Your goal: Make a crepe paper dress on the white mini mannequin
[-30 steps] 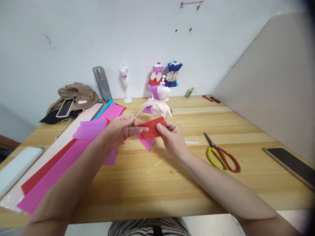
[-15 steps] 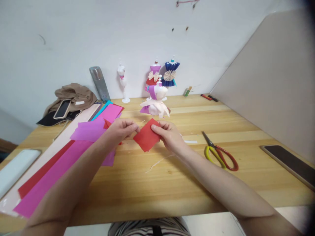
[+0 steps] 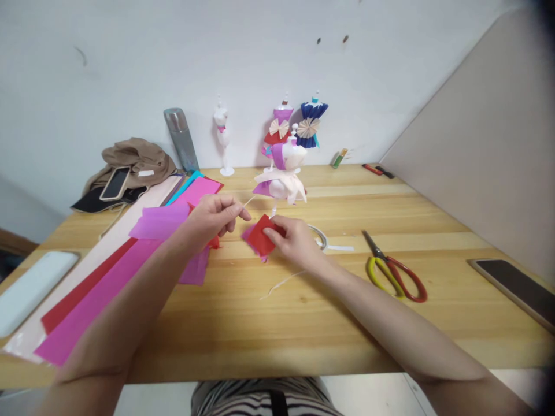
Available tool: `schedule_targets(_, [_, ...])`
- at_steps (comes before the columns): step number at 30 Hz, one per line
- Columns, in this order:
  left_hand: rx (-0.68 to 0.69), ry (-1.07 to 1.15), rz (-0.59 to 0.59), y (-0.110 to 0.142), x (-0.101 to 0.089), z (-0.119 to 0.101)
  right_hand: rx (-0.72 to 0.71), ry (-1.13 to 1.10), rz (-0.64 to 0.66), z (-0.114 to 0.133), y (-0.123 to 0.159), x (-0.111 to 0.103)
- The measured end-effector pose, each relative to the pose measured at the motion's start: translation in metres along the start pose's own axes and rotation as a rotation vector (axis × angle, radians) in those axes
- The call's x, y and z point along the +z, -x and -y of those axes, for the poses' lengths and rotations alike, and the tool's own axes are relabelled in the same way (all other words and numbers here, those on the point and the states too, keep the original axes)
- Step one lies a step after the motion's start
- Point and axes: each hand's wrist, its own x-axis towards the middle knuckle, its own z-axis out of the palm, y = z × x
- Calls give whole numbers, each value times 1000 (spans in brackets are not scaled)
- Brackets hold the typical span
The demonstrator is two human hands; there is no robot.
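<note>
My right hand (image 3: 296, 240) pinches a small red paper piece (image 3: 261, 235) and holds it low over the wooden table (image 3: 303, 323), on top of a pink scrap (image 3: 248, 233). My left hand (image 3: 214, 216) hovers just left of it, fingers pinched together; a thin pale strand (image 3: 249, 200) runs up and to the right from its fingertips. A small white dress form in a pale pink and purple paper dress (image 3: 281, 179) stands just behind both hands.
Long pink and red paper sheets (image 3: 108, 271) lie at the left, yellow-and-red scissors (image 3: 395, 271) and a phone (image 3: 515, 292) at the right. More dress forms (image 3: 312, 124), a grey bottle (image 3: 182, 140) and a brown cloth (image 3: 134, 159) line the back wall. A grey partition stands at the right.
The left hand let go of the red paper and drew back to the left. The right hand turned the red piece and lowered it onto the pink scrap on the table.
</note>
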Motion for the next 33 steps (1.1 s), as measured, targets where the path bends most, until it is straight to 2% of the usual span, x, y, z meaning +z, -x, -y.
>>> schedule_targets(2, [26, 8, -6, 0, -2, 0, -214, 313, -8, 2, 5, 6])
schedule_targets(4, [42, 8, -11, 1, -3, -1, -424, 498, 114, 5, 11, 14])
schedule_targets(6, [41, 9, -10, 1, -4, -3, -578, 540, 285, 7, 15, 22])
schedule_targets(8, [28, 9, -9, 1, -5, -5, -634, 461, 407, 6, 17, 25])
schedule_targets(10, [11, -1, -13, 0, -6, -6, -547, 352, 396, 3, 14, 21])
schedule_targets(12, [-3, -2, -13, -2, -7, -6, -367, 311, 291, -2, 7, 11])
schedule_targets(15, [-33, 20, 13, -6, -9, -2, -181, 399, 236, -11, -4, -3])
schedule_targets(20, [-250, -46, 271, -12, -7, 9, -223, 487, 406, -27, -11, -6])
schedule_targets(22, [-299, -80, 294, -14, -4, 13, -211, 431, 413, -28, -10, -4])
schedule_targets(24, [-297, -103, 268, -16, 0, 15, -144, 233, 349, -25, -9, -1])
schedule_targets(29, [-188, -149, 307, -16, 10, 16, 30, -569, 104, -7, -3, 5])
schedule_targets(31, [-149, -179, 318, -14, 14, 16, 58, -708, 47, 0, 0, 7])
schedule_targets(33, [-137, -221, 314, -13, 18, 16, 82, -740, 6, 5, 2, 7])
